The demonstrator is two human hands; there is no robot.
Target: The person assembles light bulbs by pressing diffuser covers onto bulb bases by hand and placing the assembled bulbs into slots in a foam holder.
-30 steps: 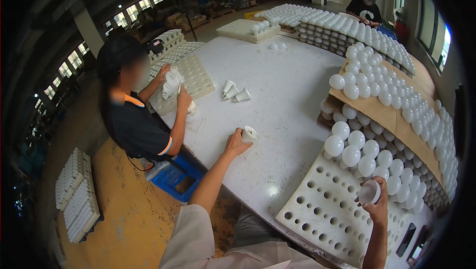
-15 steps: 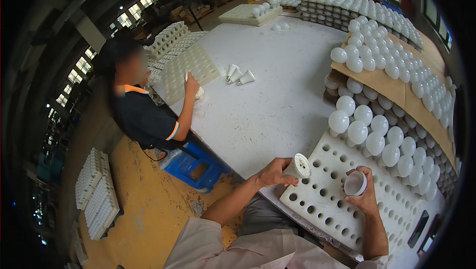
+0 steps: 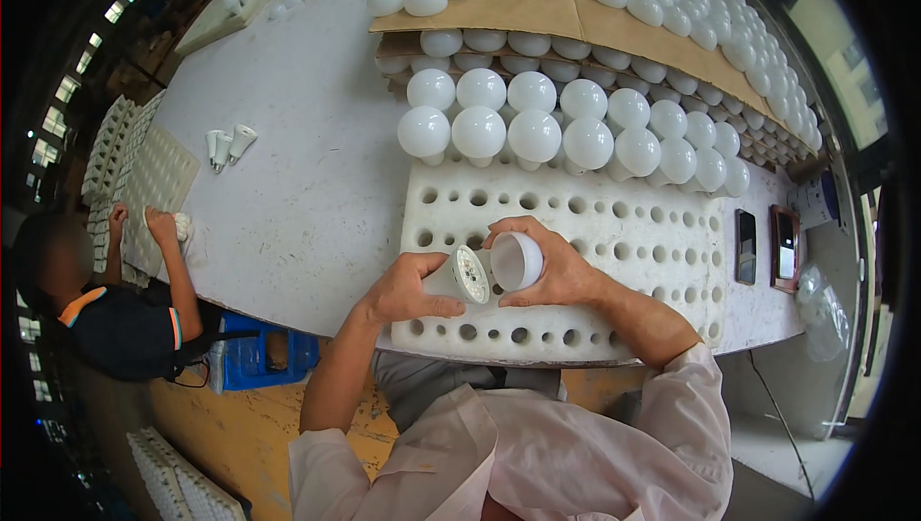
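Left hand (image 3: 403, 291) and right hand (image 3: 563, 273) curl inward, close together.

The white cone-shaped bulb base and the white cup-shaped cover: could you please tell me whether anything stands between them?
Nothing visible stands between them: the left hand holds the white cone-shaped bulb base close beside the white cup-shaped cover in the right hand, above the white perforated tray.
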